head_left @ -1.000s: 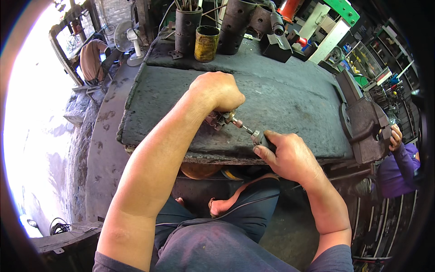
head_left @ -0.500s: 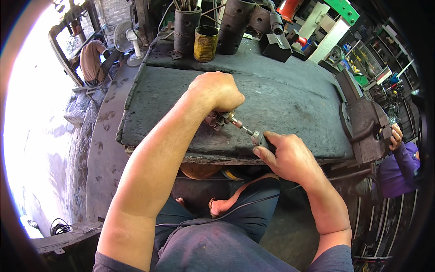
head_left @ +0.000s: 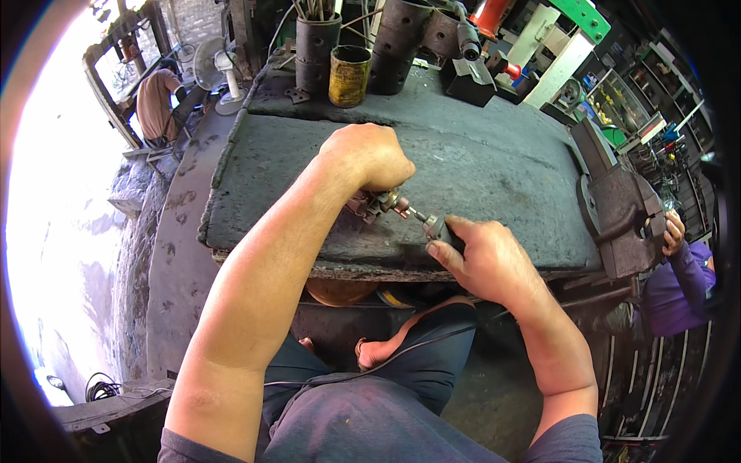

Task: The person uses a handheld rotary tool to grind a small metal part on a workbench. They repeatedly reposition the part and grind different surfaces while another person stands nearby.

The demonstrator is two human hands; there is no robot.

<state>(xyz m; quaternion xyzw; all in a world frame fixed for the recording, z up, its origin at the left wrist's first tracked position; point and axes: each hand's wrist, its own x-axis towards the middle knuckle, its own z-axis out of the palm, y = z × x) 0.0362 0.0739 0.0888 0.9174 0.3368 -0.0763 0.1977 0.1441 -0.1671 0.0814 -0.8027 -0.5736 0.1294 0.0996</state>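
Tool (head_left: 434, 228) is over the near side of the bench (head_left: 494, 174), clamped in the right hand (head_left: 495, 258), and its thin shaft (head_left: 417, 214) points toward the workpiece (head_left: 369, 207), also over the bench's near side. The left hand (head_left: 372, 154) bends over the workpiece, apart from the right one; its fingers are hidden, so I cannot tell whether they grip it. Along the bench's far side stand a can (head_left: 350, 79) and a pot (head_left: 316, 58) of rods (head_left: 317, 9); a vise (head_left: 627, 224) sits at the bench's right end, and another person's hand (head_left: 675, 233) is just past that end
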